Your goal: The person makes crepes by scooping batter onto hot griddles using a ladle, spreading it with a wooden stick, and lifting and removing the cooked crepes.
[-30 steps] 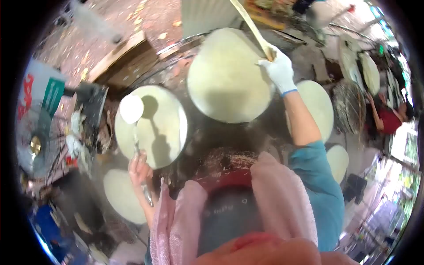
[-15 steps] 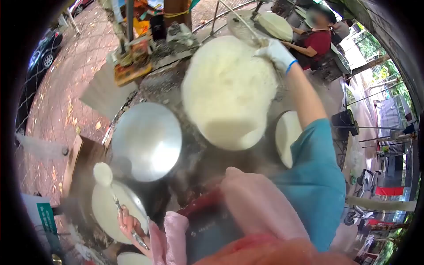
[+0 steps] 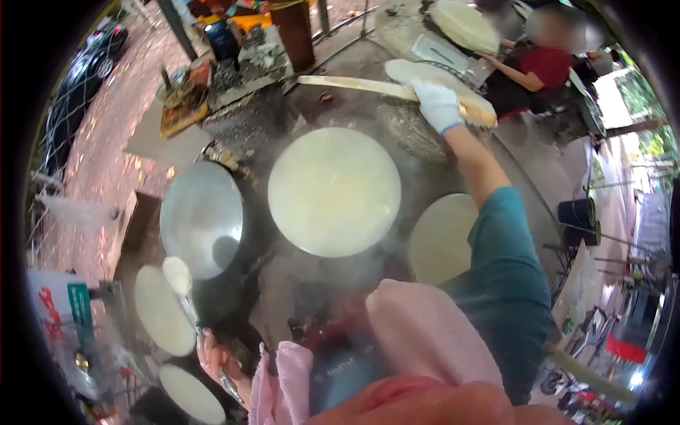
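My left hand (image 3: 216, 360) is closed around the silvery handle of a ladle (image 3: 177, 275), whose pale, rounded head is raised near a pan of pale liquid (image 3: 159, 312). My right hand (image 3: 439, 106), in a white glove with a blue cuff, is closed on a long flat wooden stick (image 3: 354, 84) at the far side. Against the stick lies a pale, rounded sheet or lid (image 3: 411, 69); which of these it is I cannot tell. In the middle, a round pan (image 3: 334, 191) shows a smooth pale surface, with steam around it.
A bare metal pan (image 3: 202, 219) stands left of the middle one. More pale-filled pans sit at the right (image 3: 446, 237) and front left (image 3: 191, 393). At the far right, a person in a red shirt (image 3: 545, 71) handles a pale disc (image 3: 464, 26). Wire fencing runs along the left.
My right hand has carried the stick and the large pale piece away from over the middle pan, towards the far right. The middle pan's surface is now uncovered. The ladle remains in my left hand.
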Action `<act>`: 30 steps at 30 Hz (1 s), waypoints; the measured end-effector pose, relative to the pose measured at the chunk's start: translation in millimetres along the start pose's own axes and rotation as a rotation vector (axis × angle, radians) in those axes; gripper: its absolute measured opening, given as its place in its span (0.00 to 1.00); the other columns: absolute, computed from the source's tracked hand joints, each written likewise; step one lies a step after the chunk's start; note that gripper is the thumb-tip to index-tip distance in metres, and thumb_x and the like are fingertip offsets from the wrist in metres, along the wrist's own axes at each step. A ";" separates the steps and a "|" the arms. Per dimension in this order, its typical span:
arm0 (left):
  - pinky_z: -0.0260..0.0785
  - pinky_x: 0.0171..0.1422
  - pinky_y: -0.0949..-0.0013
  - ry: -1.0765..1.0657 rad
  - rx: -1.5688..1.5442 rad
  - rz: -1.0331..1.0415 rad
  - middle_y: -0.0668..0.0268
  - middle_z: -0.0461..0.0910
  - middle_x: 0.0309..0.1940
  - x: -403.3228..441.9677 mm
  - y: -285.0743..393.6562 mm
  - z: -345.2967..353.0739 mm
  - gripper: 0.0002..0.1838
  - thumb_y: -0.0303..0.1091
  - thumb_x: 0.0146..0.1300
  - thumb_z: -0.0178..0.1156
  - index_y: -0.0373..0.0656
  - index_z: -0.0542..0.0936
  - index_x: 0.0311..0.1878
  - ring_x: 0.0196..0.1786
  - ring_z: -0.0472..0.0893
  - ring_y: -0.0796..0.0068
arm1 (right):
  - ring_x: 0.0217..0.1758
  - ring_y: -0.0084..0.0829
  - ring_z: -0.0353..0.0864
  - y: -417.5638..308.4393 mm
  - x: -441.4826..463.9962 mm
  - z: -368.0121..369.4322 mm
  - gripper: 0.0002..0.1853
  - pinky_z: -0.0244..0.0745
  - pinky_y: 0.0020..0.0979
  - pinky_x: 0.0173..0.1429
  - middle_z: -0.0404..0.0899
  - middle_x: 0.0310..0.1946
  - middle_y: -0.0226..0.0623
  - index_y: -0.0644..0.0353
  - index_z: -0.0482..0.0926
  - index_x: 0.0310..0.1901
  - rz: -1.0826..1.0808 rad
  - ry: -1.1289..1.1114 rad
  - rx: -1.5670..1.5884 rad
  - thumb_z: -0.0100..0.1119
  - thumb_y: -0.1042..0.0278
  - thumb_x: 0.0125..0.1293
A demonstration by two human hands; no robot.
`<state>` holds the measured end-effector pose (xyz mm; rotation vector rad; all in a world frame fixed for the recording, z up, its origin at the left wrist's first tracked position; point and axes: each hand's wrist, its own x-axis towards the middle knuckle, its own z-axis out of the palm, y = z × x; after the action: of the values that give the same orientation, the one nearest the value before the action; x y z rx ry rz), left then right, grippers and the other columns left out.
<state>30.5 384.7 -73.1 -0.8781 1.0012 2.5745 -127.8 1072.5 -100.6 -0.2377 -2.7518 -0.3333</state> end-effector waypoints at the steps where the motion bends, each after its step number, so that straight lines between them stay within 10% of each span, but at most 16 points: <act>1: 0.46 0.12 0.79 0.016 -0.020 0.010 0.78 0.65 0.15 -13.4 -6.2 -4.7 0.17 0.38 0.77 0.39 0.33 0.70 0.51 0.07 0.58 0.89 | 0.39 0.42 0.83 0.2 -21.0 30.7 0.17 0.77 0.44 0.40 0.81 0.36 0.39 0.45 0.75 0.52 0.020 -0.017 0.006 0.51 0.70 0.60; 6: 0.46 0.12 0.79 0.084 -0.121 0.084 0.78 0.65 0.15 -73.8 -29.5 -34.8 0.17 0.38 0.77 0.40 0.33 0.70 0.52 0.07 0.58 0.89 | 0.38 0.43 0.84 -10.7 -88.1 86.1 0.11 0.78 0.45 0.40 0.82 0.34 0.40 0.50 0.75 0.45 0.178 -0.223 -0.024 0.51 0.71 0.61; 11: 0.46 0.12 0.79 0.100 -0.292 0.198 0.78 0.65 0.15 -142.9 -46.1 -91.1 0.16 0.37 0.77 0.40 0.33 0.70 0.52 0.07 0.58 0.89 | 0.48 0.49 0.80 32.7 -124.8 84.9 0.18 0.74 0.44 0.54 0.82 0.42 0.46 0.53 0.79 0.50 0.177 0.025 0.090 0.53 0.71 0.57; 16: 0.46 0.11 0.79 0.131 -0.594 0.391 0.78 0.66 0.15 -245.3 -89.9 -178.9 0.16 0.37 0.77 0.40 0.33 0.70 0.52 0.07 0.58 0.89 | 0.48 0.51 0.82 -41.7 -156.1 52.0 0.23 0.77 0.45 0.52 0.81 0.48 0.51 0.57 0.78 0.57 0.393 -0.294 0.088 0.54 0.63 0.60; 20: 0.45 0.11 0.79 0.130 -0.775 0.609 0.78 0.66 0.15 -325.3 -139.8 -277.0 0.16 0.37 0.77 0.40 0.33 0.70 0.52 0.07 0.59 0.89 | 0.57 0.42 0.80 -200.0 -235.5 72.3 0.24 0.75 0.38 0.57 0.77 0.58 0.43 0.55 0.71 0.65 0.330 -0.144 0.950 0.56 0.64 0.67; 22: 0.45 0.11 0.78 0.476 -0.793 0.686 0.77 0.66 0.15 -376.8 -163.5 -322.5 0.16 0.37 0.76 0.42 0.32 0.70 0.52 0.07 0.59 0.89 | 0.61 0.39 0.77 -317.6 -294.4 -1.8 0.28 0.75 0.35 0.59 0.75 0.62 0.39 0.48 0.69 0.67 0.221 -0.449 0.617 0.61 0.58 0.66; 24: 0.53 0.17 0.78 0.722 -0.645 0.738 0.68 0.76 0.26 -429.5 -201.5 -392.0 0.12 0.36 0.71 0.51 0.37 0.76 0.45 0.14 0.64 0.84 | 0.63 0.38 0.76 -399.0 -386.7 -41.2 0.31 0.75 0.34 0.62 0.73 0.63 0.38 0.47 0.68 0.68 -0.149 -0.330 0.932 0.62 0.53 0.64; 26: 0.55 0.19 0.75 0.999 -0.423 0.568 0.71 0.71 0.21 -485.2 -229.7 -465.2 0.11 0.37 0.69 0.54 0.39 0.77 0.39 0.16 0.65 0.83 | 0.71 0.31 0.64 -459.1 -483.0 -119.1 0.32 0.58 0.29 0.72 0.61 0.71 0.42 0.61 0.61 0.71 -0.355 -0.526 1.058 0.59 0.75 0.66; 28: 0.59 0.21 0.71 1.216 -0.261 0.489 0.73 0.66 0.19 -498.9 -252.2 -524.5 0.11 0.38 0.69 0.54 0.41 0.77 0.35 0.18 0.65 0.81 | 0.64 0.35 0.75 -496.1 -546.2 -144.5 0.30 0.72 0.32 0.66 0.72 0.65 0.36 0.47 0.68 0.68 -0.548 -0.643 1.141 0.64 0.62 0.64; 30: 0.66 0.25 0.60 1.493 0.436 0.358 0.59 0.74 0.22 -516.9 -323.7 -627.0 0.11 0.36 0.69 0.51 0.37 0.75 0.39 0.19 0.74 0.64 | 0.64 0.31 0.74 -516.2 -606.4 -187.8 0.31 0.70 0.30 0.67 0.71 0.66 0.35 0.48 0.67 0.69 -0.674 -0.855 1.160 0.63 0.71 0.64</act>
<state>855.0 194.1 -294.4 -2.6688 2.0020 1.3560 386.7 455.6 -255.9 1.0589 -3.1260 1.5043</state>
